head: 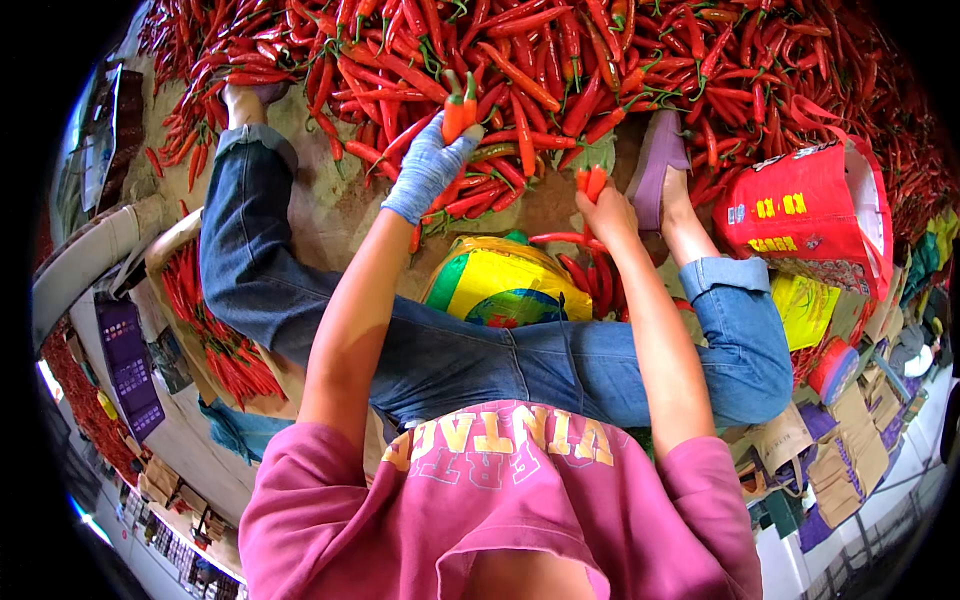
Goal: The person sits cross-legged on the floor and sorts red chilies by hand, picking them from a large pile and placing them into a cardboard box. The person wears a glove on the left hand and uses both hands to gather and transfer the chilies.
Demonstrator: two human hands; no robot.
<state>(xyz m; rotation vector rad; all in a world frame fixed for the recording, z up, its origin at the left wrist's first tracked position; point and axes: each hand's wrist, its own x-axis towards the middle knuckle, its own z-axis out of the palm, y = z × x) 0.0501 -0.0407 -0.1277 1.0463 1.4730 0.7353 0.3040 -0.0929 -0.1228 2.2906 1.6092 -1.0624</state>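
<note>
My left hand (pixel 435 165), in a blue knitted glove, grips a couple of orange-red chili peppers (pixel 452 118) with their green stems pointing up. It is at the near edge of a large heap of red chili peppers (pixel 525 67). My bare right hand (pixel 609 216) is closed around red chilies (pixel 591 182), their stem ends showing above the fingers. Lower down, between my legs, lies a yellow and green plastic-wrapped bundle (pixel 517 281). More red chilies (pixel 600 277) are beside it, partly hidden by my right forearm.
A red shopping bag (pixel 795 210) leans open at the right, by my foot. On the left, an open paper bag (pixel 199 375) contains red chilies. A pale curved rail (pixel 82 262) is farther left. Flattened brown paper bags (pixel 847 457) and a red tub (pixel 829 367) are at the lower right.
</note>
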